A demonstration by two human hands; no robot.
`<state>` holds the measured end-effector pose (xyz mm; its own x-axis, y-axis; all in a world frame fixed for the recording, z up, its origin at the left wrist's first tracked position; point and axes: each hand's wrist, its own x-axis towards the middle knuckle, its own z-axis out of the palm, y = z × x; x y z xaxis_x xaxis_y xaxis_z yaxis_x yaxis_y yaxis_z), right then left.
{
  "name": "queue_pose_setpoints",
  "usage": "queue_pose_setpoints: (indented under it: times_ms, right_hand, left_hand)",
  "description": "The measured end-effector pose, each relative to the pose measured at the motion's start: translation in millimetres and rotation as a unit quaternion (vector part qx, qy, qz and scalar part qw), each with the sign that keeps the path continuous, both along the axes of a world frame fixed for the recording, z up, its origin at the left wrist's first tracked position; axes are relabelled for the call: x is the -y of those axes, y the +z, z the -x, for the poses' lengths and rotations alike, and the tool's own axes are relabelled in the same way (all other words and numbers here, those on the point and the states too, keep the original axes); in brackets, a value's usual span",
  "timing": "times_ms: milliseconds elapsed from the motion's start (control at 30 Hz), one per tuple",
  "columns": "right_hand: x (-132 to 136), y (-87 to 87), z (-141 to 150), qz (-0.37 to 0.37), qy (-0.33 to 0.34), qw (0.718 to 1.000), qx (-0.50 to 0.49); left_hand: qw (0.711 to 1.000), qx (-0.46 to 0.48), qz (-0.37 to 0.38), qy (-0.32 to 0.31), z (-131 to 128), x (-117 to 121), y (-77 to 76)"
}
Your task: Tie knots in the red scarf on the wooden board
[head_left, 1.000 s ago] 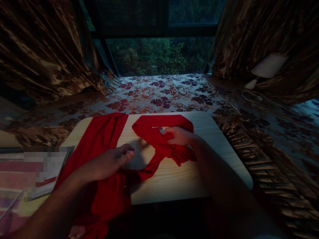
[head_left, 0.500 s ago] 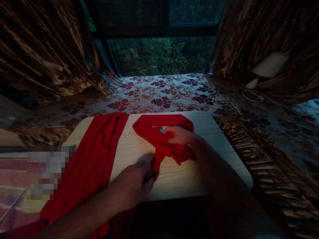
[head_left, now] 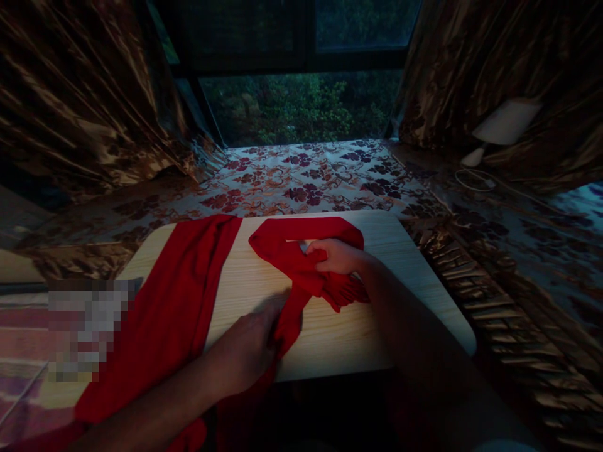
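Observation:
A red scarf (head_left: pixel 306 229) with a fringed end lies looped on the pale wooden table (head_left: pixel 339 339). My right hand (head_left: pixel 336 256) pinches the layers at the right side of the loop, just above the fringe. Lower down, my left hand (head_left: pixel 257 345) is closed around the scarf's narrow tail, which runs down over the table's near edge. Some of the left fingers are hidden behind the hand. Left of the loop, a wide length of red cloth (head_left: pixel 160 326) lies across the table and hangs off its front; I cannot tell whether it joins the scarf.
Beyond the table is a ledge covered in floral cloth (head_left: pixel 306 176), below a window (head_left: pixel 301 107). Brown curtains (head_left: pixel 94 94) hang on both sides. A white lamp (head_left: pixel 506 122) with a cord stands at the right. Pink checked fabric (head_left: pixel 23 351) lies at the left.
My left hand has shifted slightly left and down along the scarf's tail, and more of the tail shows beside it. My right hand keeps its grip in about the same place.

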<state>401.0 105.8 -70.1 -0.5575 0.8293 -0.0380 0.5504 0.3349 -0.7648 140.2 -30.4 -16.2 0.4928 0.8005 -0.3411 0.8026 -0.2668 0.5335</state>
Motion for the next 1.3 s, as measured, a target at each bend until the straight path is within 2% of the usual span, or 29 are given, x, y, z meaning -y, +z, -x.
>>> queue_pose_setpoints:
  times_ms: [133, 233, 300, 367, 400, 467, 567, 600, 667, 733, 867, 933, 1000, 1067, 1167, 1233, 1300]
  right_hand:
    - [0, 0.7, -1, -0.008, 0.001, 1.0, 0.001]
    - [-1, -0.7, -1, -0.016, 0.007, 1.0, -0.006]
    - [-1, -1.8, -2, -0.021, 0.008, 1.0, -0.009]
    - [-2, -2.0, -2, -0.02, 0.008, 1.0, -0.011]
    - [-2, -1.7, -2, -0.016, 0.007, 1.0, -0.012]
    - [-1, -0.6, -1, -0.008, 0.002, 1.0, -0.012]
    - [0, 0.8, 0, -0.005, -0.002, 1.0, -0.009]
    - [0, 0.9, 0, -0.007, -0.002, 1.0, -0.005]
    - [0, 0.8, 1, -0.012, -0.002, 1.0, 0.003]
    - [-1, 1.2, 0, -0.018, -0.001, 1.0, 0.006]
    - [0, 7.4, -6, -0.021, 0.046, 0.998, 0.039]
    - [2, 12.6, -10, -0.016, 0.075, 0.995, 0.066]
    - [6, 17.3, -11, -0.027, 0.069, 0.995, 0.067]
    - [11, 20.7, -7, -0.078, 0.026, 0.996, 0.036]
    - [19, 23.6, 9, -0.184, -0.024, 0.982, -0.026]
    - [25, 24.1, 21, -0.22, -0.017, 0.975, -0.037]
    - [30, 23.0, 31, -0.229, 0.02, 0.973, 0.002]
  left_hand:
    - [0.983, -0.159, -0.09, -0.012, 4, 10, 11.8]
    - [0.971, -0.189, -0.138, -0.036, 5, 18, 19.7]
    - [0.98, -0.151, -0.098, -0.083, 4, 24, 22.4]
    - [0.986, -0.093, -0.01, -0.139, 4, 28, 22.7]
    - [0.987, -0.062, 0.023, -0.146, 5, 28, 21.9]
    - [0.995, -0.012, 0.016, -0.095, 9, 23, 17.7]
    - [0.994, 0.0, -0.099, 0.049, 18, 8, 5.7]
    - [0.992, -0.012, -0.096, 0.077, 21, 3, 1.1]
    - [0.994, -0.003, -0.029, 0.109, 26, -1, -6.5]
    - [0.988, 0.06, 0.056, 0.13, 28, 0, -10.0]
    - [0.944, 0.206, 0.207, 0.154, 27, 10, -5.8]
    - [0.906, 0.259, 0.307, 0.137, 25, 14, -2.8]
    - [0.869, 0.301, 0.37, 0.131, 25, 18, -2.3]
    - [0.849, 0.332, 0.384, 0.148, 25, 21, -4.8]
    - [0.821, 0.371, 0.386, 0.195, 24, 25, -11.0]
    - [0.793, 0.4, 0.395, 0.236, 23, 26, -14.4]
    - [0.765, 0.424, 0.403, 0.269, 21, 26, -16.0]
